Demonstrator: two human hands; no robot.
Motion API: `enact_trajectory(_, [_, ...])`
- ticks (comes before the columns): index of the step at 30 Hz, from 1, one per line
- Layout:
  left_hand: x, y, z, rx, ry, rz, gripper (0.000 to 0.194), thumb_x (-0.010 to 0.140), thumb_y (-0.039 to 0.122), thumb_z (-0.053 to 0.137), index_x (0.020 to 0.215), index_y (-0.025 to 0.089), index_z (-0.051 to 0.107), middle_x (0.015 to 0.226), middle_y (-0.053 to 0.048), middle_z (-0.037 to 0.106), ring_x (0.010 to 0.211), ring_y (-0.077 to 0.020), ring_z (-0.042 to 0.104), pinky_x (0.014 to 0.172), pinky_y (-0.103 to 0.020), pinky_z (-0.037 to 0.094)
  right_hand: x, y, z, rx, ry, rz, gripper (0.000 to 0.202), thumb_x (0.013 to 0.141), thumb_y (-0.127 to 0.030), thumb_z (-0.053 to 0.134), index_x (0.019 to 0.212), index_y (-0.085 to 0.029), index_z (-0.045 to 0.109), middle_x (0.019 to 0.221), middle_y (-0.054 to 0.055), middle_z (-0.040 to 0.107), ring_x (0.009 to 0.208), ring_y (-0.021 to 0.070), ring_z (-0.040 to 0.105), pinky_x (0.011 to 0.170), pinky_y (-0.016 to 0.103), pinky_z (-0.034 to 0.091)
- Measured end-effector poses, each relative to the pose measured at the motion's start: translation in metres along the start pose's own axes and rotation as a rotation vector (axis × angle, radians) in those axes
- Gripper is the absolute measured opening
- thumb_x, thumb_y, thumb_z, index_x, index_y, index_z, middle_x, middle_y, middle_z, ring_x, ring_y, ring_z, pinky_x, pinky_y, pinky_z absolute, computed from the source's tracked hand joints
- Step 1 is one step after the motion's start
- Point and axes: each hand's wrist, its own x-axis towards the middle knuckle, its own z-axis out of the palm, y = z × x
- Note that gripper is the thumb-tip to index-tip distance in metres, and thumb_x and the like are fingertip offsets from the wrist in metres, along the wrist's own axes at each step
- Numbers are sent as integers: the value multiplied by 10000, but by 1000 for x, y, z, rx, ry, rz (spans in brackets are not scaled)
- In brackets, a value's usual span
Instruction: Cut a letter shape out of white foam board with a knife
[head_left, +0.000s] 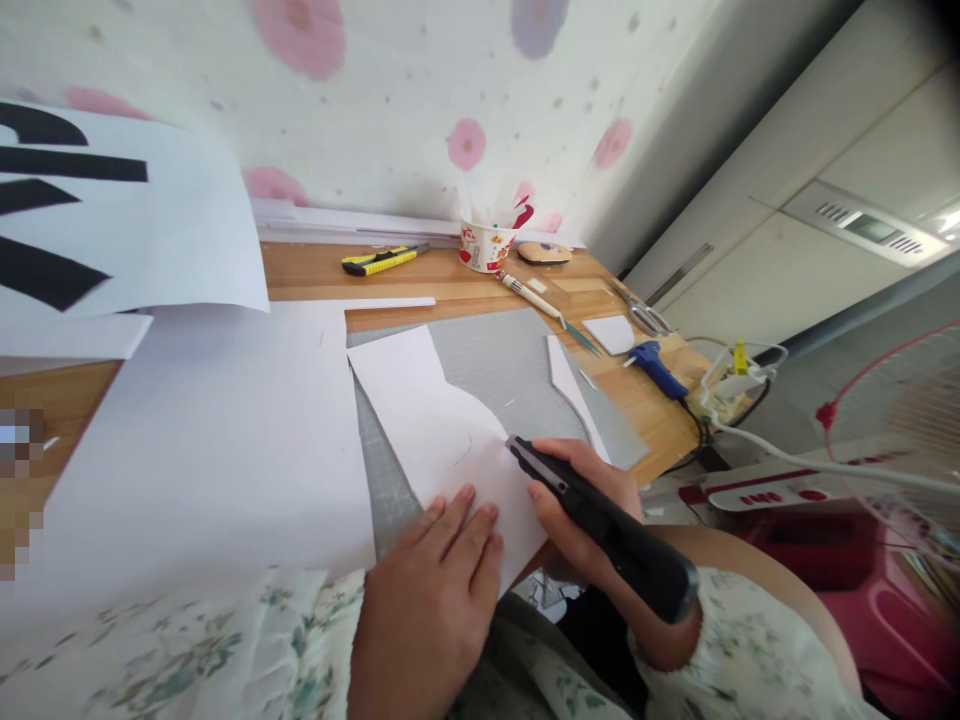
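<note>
The left hand (442,590) lies flat, fingers a little apart, pressing on a cut white sheet (405,380) and gripping nothing; its thumb cannot be made out. The right hand (581,558) is closed around a black handheld tool (619,530), whose body hides part of the grip. The tool's narrow tip meets the sheet's curved edge; it seems to touch there, though the blade itself is too small to tell.

The sheet lies on a grey cutting mat (495,340), its near part covered by the left hand. A narrow white offcut (568,375) lies on the mat's right side. To the left, a larger white sheet (247,450) runs under the left sleeve (300,640), and a page with black shapes (195,220) is cut off by the frame. At the left edge, pixelation masks something on the wooden table (300,268). A fan (900,430) at the right is also only partly in view.
</note>
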Motion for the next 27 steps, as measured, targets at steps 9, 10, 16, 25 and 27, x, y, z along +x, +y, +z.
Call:
enact_trajectory(9, [2, -2, 1, 0, -24, 34, 350, 959, 132, 377, 1048, 152, 715, 1177, -59, 703, 1107, -257, 652, 902, -424, 587, 0, 2, 9, -53, -40, -64, 229, 803, -192, 588, 1028, -237, 586, 823, 58, 720, 698, 222, 686, 632, 335, 565])
enact_trajectory(10, [1, -2, 1, -8, -30, 30, 341, 959, 139, 385, 1052, 154, 713, 1179, -58, 702, 1107, -256, 652, 903, -426, 586, -1, 1, 9, -61, -36, -79, 235, 805, -191, 586, 1035, -238, 581, 811, 63, 717, 684, 230, 683, 618, 348, 565])
enact_trajectory(16, [-1, -4, 1, -57, -40, 13, 291, 951, 165, 437, 1075, 165, 700, 1197, -52, 694, 1116, -249, 649, 938, -429, 567, -4, 0, 10, -96, -64, -122, 218, 830, -181, 560, 1043, -232, 561, 753, 69, 683, 680, 239, 667, 598, 353, 554])
enact_trajectory(25, [5, -1, -1, -37, 12, -13, 307, 947, 158, 433, 1019, 173, 731, 1154, -42, 712, 1077, -249, 669, 917, -399, 579, -10, -6, 15, -147, 1, -94, 157, 827, -222, 584, 967, -153, 605, 652, 27, 642, 559, 166, 612, 503, 261, 503])
enact_trajectory(27, [3, -2, 0, -39, 9, -4, 315, 945, 151, 428, 1040, 172, 727, 1157, -42, 710, 1077, -253, 669, 913, -407, 582, -12, -8, 15, -137, -13, -64, 137, 837, -221, 581, 952, -151, 607, 636, 24, 631, 545, 163, 602, 500, 263, 499])
